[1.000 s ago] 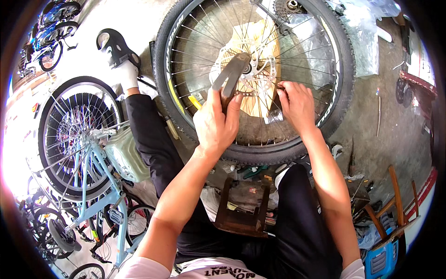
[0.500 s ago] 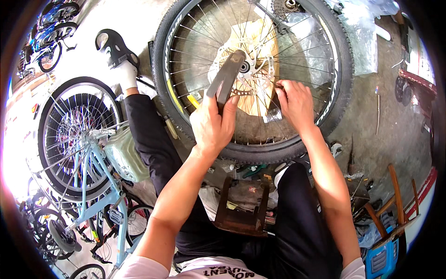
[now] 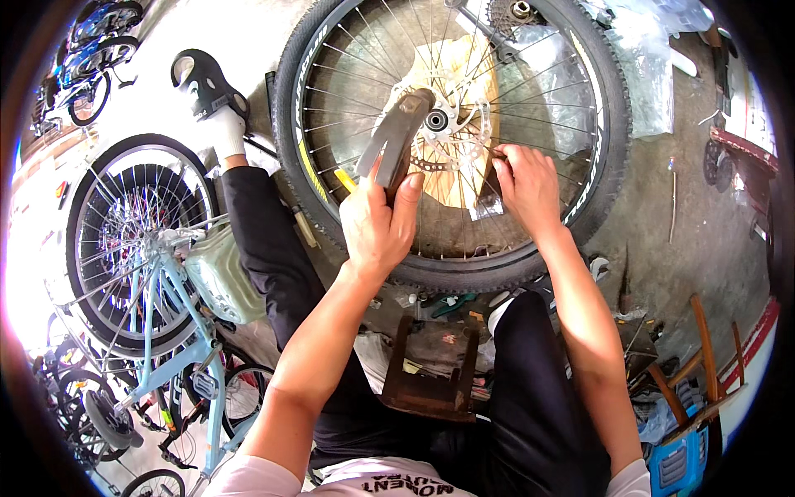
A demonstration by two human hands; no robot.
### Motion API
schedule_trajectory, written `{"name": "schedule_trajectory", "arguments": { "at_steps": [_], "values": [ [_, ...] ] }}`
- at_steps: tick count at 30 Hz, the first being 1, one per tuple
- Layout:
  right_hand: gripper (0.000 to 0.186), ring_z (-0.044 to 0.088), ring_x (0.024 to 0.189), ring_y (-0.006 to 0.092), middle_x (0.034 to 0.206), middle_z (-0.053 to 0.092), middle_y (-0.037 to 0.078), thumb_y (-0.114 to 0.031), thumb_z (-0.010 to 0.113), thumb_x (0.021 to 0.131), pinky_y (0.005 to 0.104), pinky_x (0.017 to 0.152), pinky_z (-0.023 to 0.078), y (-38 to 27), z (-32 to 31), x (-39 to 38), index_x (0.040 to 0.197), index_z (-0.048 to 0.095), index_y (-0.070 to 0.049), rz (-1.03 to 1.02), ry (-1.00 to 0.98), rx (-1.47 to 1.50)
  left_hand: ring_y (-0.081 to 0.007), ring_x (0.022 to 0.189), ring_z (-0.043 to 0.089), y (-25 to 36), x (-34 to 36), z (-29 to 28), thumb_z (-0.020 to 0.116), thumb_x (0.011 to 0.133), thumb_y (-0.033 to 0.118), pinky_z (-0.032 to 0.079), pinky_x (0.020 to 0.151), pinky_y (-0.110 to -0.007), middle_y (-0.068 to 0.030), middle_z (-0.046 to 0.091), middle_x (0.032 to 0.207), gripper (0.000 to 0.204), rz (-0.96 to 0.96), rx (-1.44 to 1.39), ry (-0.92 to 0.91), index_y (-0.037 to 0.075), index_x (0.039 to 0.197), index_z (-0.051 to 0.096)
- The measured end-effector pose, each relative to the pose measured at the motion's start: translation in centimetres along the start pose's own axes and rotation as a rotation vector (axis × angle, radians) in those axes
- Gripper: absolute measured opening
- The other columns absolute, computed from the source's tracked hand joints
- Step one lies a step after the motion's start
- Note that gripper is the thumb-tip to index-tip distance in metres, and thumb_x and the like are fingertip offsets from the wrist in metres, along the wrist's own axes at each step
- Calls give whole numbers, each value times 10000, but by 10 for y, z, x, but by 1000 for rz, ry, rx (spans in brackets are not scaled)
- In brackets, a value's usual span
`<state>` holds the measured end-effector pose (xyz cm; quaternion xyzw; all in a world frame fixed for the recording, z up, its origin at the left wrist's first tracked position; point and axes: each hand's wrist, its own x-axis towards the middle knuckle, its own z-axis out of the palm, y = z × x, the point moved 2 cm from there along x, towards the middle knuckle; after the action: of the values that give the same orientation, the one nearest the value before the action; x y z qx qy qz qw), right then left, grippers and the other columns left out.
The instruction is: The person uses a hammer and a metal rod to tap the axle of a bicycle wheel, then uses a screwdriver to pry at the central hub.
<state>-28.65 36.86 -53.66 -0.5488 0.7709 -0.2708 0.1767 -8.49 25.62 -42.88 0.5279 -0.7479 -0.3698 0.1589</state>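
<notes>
A bicycle wheel (image 3: pixel 611 112) with a black tyre lies before me over a tan sheet (image 3: pixel 455 62). At its middle is a hub (image 3: pixel 436 120) with a silver brake rotor (image 3: pixel 474 139). My left hand (image 3: pixel 377 224) is closed round a long dark grey tool (image 3: pixel 397 137), whose top end reaches just left of the hub's centre. A yellow item (image 3: pixel 344 178) lies beside that hand. My right hand (image 3: pixel 526 186) is closed at the spokes just right of the rotor; what its fingertips pinch is hidden.
A light blue bicycle (image 3: pixel 170 373) and other bikes (image 3: pixel 99 58) stand left. Plastic sheeting (image 3: pixel 646 83) lies upper right. A wooden stool (image 3: pixel 431 398) is between my legs, with small tools (image 3: pixel 451 302) beyond it. Chair legs (image 3: pixel 708 340) and a blue case (image 3: pixel 679 464) are lower right.
My left hand and the tool have moved slightly left, uncovering more of the hub's centre. My right hand stays almost in the same spot.
</notes>
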Motion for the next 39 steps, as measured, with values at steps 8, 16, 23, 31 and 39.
{"name": "schedule_trajectory", "arguments": {
  "at_steps": [8, 16, 23, 31, 39],
  "values": [
    [146, 652, 871, 299, 930, 706, 94, -175, 693, 952, 433, 773, 456, 0, 0, -1, 1062, 664, -83, 14, 10, 16, -487, 712, 647, -33, 4, 20, 625, 1023, 422, 495, 615, -527, -258, 652, 742, 411, -12, 310, -193, 19, 977, 560],
    [155, 650, 881, 300, 925, 694, 92, -181, 679, 964, 429, 774, 453, 0, 1, 1, 1080, 649, -82, -4, 9, -14, -421, 632, 665, 14, 8, 2, 697, 999, 288, 522, 573, -458, -216, 676, 744, 414, 190, 87, 45, -46, 1207, 568],
    [159, 658, 892, 304, 948, 699, 93, -140, 692, 950, 425, 773, 454, -4, -1, 2, 1084, 647, -68, -11, -1, 6, -441, 651, 683, -15, 10, 18, 664, 998, 377, 528, 576, -507, -229, 675, 691, 367, -16, 418, -160, 27, 960, 560],
    [167, 660, 892, 315, 983, 711, 97, -130, 695, 952, 428, 765, 452, -3, -4, 1, 1102, 647, -73, -3, 3, 5, -418, 644, 680, 22, 12, 4, 715, 979, 304, 523, 561, -455, -185, 680, 713, 343, 130, 172, 35, 14, 1105, 580],
    [177, 661, 901, 309, 981, 709, 95, -148, 682, 968, 428, 781, 452, 0, -2, 2, 1127, 651, -76, 19, -43, 17, -446, 631, 664, -2, 16, 12, 691, 991, 338, 508, 562, -503, -228, 653, 667, 340, -50, 378, -160, 16, 966, 585]
  ]
}}
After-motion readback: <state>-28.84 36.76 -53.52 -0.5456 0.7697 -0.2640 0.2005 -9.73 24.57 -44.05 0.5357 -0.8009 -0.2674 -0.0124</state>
